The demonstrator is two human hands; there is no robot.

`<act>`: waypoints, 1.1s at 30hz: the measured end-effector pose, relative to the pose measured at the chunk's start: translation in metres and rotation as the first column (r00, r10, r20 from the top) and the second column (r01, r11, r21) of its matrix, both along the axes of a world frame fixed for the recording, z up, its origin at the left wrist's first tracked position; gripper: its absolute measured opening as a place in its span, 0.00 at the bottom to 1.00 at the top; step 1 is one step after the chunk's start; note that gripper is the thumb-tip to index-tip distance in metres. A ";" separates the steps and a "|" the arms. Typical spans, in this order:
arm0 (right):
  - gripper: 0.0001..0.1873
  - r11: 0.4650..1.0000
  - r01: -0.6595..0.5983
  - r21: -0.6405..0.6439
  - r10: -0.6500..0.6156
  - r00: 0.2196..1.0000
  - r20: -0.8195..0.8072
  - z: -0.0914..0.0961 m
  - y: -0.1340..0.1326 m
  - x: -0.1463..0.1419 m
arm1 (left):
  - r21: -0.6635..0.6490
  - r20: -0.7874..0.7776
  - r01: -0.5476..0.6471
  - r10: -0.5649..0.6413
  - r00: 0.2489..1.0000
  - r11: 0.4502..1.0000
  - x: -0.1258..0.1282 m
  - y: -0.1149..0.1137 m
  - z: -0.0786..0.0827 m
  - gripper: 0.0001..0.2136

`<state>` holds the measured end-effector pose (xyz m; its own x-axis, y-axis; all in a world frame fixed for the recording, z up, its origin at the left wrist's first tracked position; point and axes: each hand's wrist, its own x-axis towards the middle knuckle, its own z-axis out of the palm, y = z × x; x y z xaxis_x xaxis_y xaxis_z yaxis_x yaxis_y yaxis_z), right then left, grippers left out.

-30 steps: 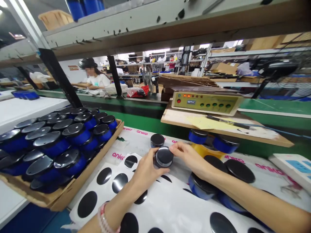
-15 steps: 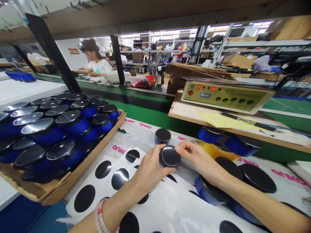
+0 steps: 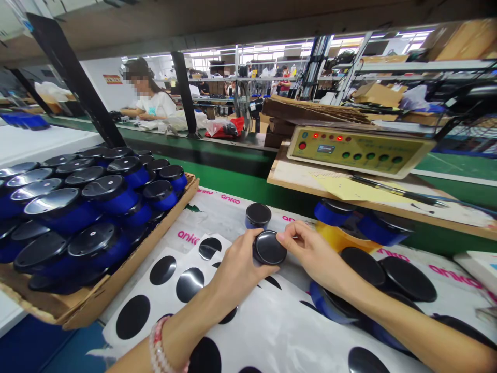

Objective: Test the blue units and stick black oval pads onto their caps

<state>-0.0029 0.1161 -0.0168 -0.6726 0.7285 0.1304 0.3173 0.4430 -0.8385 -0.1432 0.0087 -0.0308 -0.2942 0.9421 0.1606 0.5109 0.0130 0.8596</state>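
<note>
My left hand [image 3: 238, 264] is wrapped round a small round device [image 3: 271, 247] with a glossy black top, its fingers and thumb gripping the side. At the upper right of that top, my right hand [image 3: 310, 248] has its thumb and forefinger brought together against the rim. Whatever may be pinched there is too small to make out. Just behind stands another black-topped blue round device [image 3: 258, 215]. Under my forearms lie white sheets bearing round black stickers [image 3: 133, 317]; the wrists and arms cover part of them.
At left, a cardboard tray [image 3: 83, 308] is stacked with several blue-and-black devices. More devices [image 3: 409, 278] stand beside my right forearm. A yellow-green control box [image 3: 359, 151] with red lights, and a black pen-like tool [image 3: 396, 190], rest on a wooden shelf. A person [image 3: 153, 103] sits across the bench.
The right thumb and forefinger have shifted slightly left over the device's rim. My left hand keeps its grip. The whole view has moved a little.
</note>
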 end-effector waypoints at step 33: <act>0.19 0.693 -0.544 0.473 0.197 0.774 0.601 0.042 -0.032 0.077 | 0.259 -0.858 0.157 0.152 0.490 0.953 -0.001 0.005 -0.016 0.20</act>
<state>0.0740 0.0844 0.0252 -0.9592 0.2816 0.0241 0.2757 0.9511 -0.1392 -0.1446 0.0136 -0.0464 0.1417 0.8112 0.5673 0.9894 -0.1350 -0.0540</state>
